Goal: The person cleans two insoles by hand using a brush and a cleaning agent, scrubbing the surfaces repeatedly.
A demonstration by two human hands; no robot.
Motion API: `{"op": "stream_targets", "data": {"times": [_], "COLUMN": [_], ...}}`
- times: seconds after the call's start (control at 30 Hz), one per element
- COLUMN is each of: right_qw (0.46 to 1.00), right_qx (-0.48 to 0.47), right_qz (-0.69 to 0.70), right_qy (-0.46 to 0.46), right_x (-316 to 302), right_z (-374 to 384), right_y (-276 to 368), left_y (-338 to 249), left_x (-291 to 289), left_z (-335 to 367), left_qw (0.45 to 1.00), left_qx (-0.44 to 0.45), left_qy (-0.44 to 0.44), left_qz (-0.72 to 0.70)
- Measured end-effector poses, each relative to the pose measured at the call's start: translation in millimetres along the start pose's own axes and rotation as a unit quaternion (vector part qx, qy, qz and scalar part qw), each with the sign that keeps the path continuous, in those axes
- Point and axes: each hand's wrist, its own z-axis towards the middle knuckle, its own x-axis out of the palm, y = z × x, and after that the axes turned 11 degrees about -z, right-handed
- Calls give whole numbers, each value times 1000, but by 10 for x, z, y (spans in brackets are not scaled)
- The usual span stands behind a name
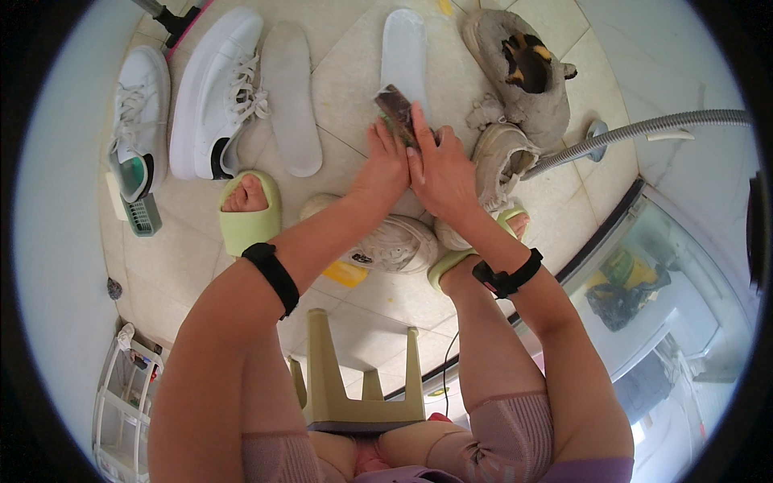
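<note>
At the middle, my two hands meet over a dark brown oblong block [396, 107], which looks like a scrubbing brush; its underside is hidden. My right hand [444, 173] grips it from the right, index finger stretched along the top. The closed fingers of my left hand [383, 163] press on its near left side. The block lies over the near end of a white insole [404, 44], covering part of it. Left of it, a greyish insole [288, 97] lies flat on the tiles. A dirty cream shoe [503, 165] sits just right of my right hand, another [394, 244] under my forearms.
Two white sneakers [213, 88] [138, 121] stand at the left, near a green plastic basket [143, 217]. A grey fuzzy slipper [515, 72] is at the far right. A metal hose [636, 137] crosses from the right. A stool [362, 410] stands below me; a yellow piece [346, 274] lies ahead of it.
</note>
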Motion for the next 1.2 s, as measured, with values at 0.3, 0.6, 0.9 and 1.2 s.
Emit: {"op": "stream_targets", "data": {"times": [0.3, 0.6, 0.9, 1.2], "right_qw": [991, 999, 992, 986], "right_qx": [101, 19, 80, 105], "right_qz": [-37, 30, 9, -30], "right_qy": [-82, 7, -95, -123], "right_x": [-37, -14, -221, -170], "right_z": [868, 227, 1419, 1174], "right_y": [-213, -77, -132, -355], "left_y": [-35, 17, -121, -144], "left_x": [93, 204, 185, -9], "left_z": [73, -22, 70, 114], "left_qw": [995, 999, 995, 996], "left_qx": [-39, -17, -24, -23], "left_qy": [-74, -11, -64, -41], "left_qz": [56, 44, 78, 74]}}
